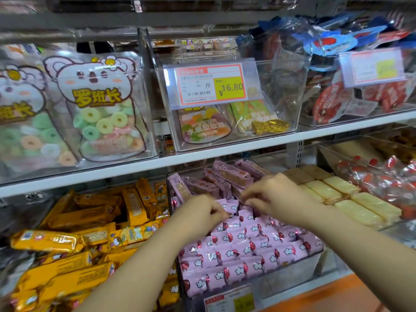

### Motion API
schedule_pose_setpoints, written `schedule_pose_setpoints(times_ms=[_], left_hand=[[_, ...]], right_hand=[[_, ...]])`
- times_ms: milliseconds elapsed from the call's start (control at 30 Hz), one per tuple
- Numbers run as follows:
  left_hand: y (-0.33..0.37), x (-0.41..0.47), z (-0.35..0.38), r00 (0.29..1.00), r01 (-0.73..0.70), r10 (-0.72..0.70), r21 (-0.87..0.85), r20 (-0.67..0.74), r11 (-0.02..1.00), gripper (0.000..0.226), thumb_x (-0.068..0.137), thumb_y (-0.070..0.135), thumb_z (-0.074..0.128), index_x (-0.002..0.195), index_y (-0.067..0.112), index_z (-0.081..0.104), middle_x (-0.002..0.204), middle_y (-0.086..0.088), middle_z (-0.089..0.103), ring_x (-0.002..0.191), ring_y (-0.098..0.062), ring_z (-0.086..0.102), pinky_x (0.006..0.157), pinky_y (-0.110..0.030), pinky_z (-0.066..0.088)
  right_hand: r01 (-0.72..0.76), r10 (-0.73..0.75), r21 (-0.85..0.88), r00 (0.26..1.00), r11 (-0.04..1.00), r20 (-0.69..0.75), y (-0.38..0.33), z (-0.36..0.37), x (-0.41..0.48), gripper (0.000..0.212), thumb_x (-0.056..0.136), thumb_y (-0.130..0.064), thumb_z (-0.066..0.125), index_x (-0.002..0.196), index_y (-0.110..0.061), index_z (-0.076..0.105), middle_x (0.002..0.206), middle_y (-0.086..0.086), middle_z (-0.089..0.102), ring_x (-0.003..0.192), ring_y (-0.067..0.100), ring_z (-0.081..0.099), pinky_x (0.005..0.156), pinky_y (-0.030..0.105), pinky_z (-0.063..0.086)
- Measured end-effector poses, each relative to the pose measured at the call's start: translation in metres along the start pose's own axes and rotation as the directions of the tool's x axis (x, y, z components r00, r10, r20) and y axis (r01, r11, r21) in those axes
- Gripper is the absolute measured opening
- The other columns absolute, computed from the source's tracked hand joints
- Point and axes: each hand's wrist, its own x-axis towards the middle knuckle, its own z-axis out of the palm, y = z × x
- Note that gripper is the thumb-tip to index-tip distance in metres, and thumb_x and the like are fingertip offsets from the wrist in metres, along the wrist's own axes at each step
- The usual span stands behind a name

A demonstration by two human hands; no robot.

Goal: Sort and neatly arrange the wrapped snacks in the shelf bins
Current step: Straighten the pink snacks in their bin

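Arranging in progress: left hand (202, 213) and right hand (273, 194), fingers curled, pinched pink packets (234, 209); seating them upright in line seemed next.

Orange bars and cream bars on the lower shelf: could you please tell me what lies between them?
Pink snacks lie there, in the head view.

Bear-shaped candy bag (96, 104), upper shelf, is showing the yellow brand characters 罗班长. The neighbouring bag (18, 113) at the left edge is showing only 班长, the rest being cut off. The price label (210, 85) clipped to the middle clear bin (225, 140) is displaying 斤 on its white field and ¥16.80 on its yellow field. Its smaller print, the upper-right label (378, 66) and the lower label (229, 300) are blurring beyond reading.
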Motion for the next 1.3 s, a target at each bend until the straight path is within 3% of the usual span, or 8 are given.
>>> schedule_pose_setpoints(times_ms=[133, 433, 700, 767, 900, 1000, 1133, 1300], left_hand=[[-0.008, 0.005, -0.002, 0.974, 0.032, -0.044, -0.055, -0.223, 0.998, 0.019, 0.090, 0.027, 0.060, 0.109, 0.024, 0.062, 0.106, 0.005, 0.065, 0.090, -0.008, 0.056, 0.083, -0.023, 0.046], [-0.006, 0.018, 0.000, 0.996, 0.015, 0.007, 0.256, -0.087, 0.967, 0.039, 0.088, 0.040, 0.060, 0.125, 0.028, 0.053, 0.118, 0.000, 0.063, 0.106, -0.023, 0.058, 0.089, -0.037, 0.049], [-0.013, 0.019, 0.003, 0.992, 0.003, 0.026, 0.231, -0.120, 0.973, 0.039, 0.090, 0.040, 0.058, 0.126, 0.028, 0.054, 0.119, -0.001, 0.062, 0.105, -0.022, 0.056, 0.086, -0.032, 0.048], [-0.015, 0.020, 0.003, 0.992, 0.006, 0.022, 0.215, -0.128, 0.977, 0.034, 0.091, 0.039, 0.057, 0.123, 0.028, 0.057, 0.118, -0.001, 0.063, 0.104, -0.022, 0.056, 0.085, -0.032, 0.048], [-0.015, 0.019, 0.005, 0.987, 0.010, 0.028, 0.233, -0.160, 0.972, 0.018, 0.094, 0.034, 0.052, 0.084, 0.020, 0.055, 0.086, -0.003, 0.060, 0.080, -0.022, 0.053, 0.066, -0.028, 0.038], [-0.016, 0.018, 0.006, 0.978, 0.020, 0.034, 0.255, -0.206, 0.967, 0.026, 0.097, 0.031, 0.048, 0.074, 0.020, 0.046, 0.076, -0.003, 0.052, 0.073, -0.021, 0.048, 0.063, -0.028, 0.034], [-0.014, 0.018, 0.006, 0.965, 0.011, 0.063, 0.277, -0.256, 0.961, 0.019, 0.098, 0.025, 0.044, 0.087, 0.016, 0.057, 0.084, -0.006, 0.060, 0.079, -0.025, 0.054, 0.065, -0.029, 0.039], [-0.007, 0.010, 0.004, 0.925, -0.011, 0.102, 0.242, -0.366, 0.970, 0.032, 0.091, 0.014, 0.047, 0.114, 0.034, 0.058, 0.093, -0.001, 0.064, 0.087, -0.022, 0.063, 0.077, -0.028, 0.050]], right_hand=[[-0.106, 0.098, -0.052, 0.985, 0.993, -0.140, 0.007, -0.004, -0.004, 0.019, 0.087, -0.034, 0.060, 0.104, -0.034, 0.068, 0.102, -0.014, 0.068, 0.099, 0.015, 0.057, 0.088, 0.031, 0.038], [0.015, -0.033, -0.250, 0.997, 0.968, -0.067, -0.018, 0.019, 0.010, 0.018, 0.089, -0.038, 0.054, 0.100, -0.035, 0.068, 0.102, -0.010, 0.069, 0.110, 0.020, 0.048, 0.093, 0.037, 0.027], [-0.081, 0.064, -0.393, 0.996, 0.916, -0.056, -0.028, 0.036, 0.034, 0.011, 0.064, -0.022, 0.073, 0.074, -0.025, 0.069, 0.066, -0.002, 0.065, 0.074, 0.021, 0.061, 0.086, 0.034, 0.028], [-0.094, 0.090, -0.454, 0.995, 0.886, -0.031, -0.025, 0.045, 0.035, 0.006, 0.070, -0.023, 0.069, 0.076, -0.025, 0.068, 0.073, -0.003, 0.065, 0.081, 0.022, 0.059, 0.088, 0.038, 0.035], [-0.088, 0.098, -0.470, 0.995, 0.878, -0.004, -0.021, 0.043, 0.037, 0.025, 0.037, -0.015, 0.080, 0.047, -0.026, 0.059, 0.052, -0.006, 0.055, 0.059, 0.020, 0.058, 0.069, 0.033, 0.044], [-0.041, 0.069, -0.434, 0.996, 0.900, 0.049, -0.015, 0.043, 0.033, 0.027, 0.048, -0.011, 0.076, 0.061, -0.028, 0.060, 0.063, -0.005, 0.062, 0.073, 0.022, 0.061, 0.076, 0.034, 0.039], [-0.046, 0.027, -0.447, 0.998, 0.894, -0.049, -0.014, 0.040, 0.033, 0.037, 0.033, -0.012, 0.082, 0.059, -0.026, 0.058, 0.050, -0.002, 0.056, 0.055, 0.020, 0.060, 0.067, 0.028, 0.039], [-0.006, -0.032, -0.340, 0.994, 0.941, -0.107, -0.016, 0.026, 0.031, 0.033, 0.088, -0.009, 0.043, 0.116, -0.025, 0.051, 0.103, 0.003, 0.064, 0.096, 0.028, 0.059, 0.065, 0.029, 0.035]])
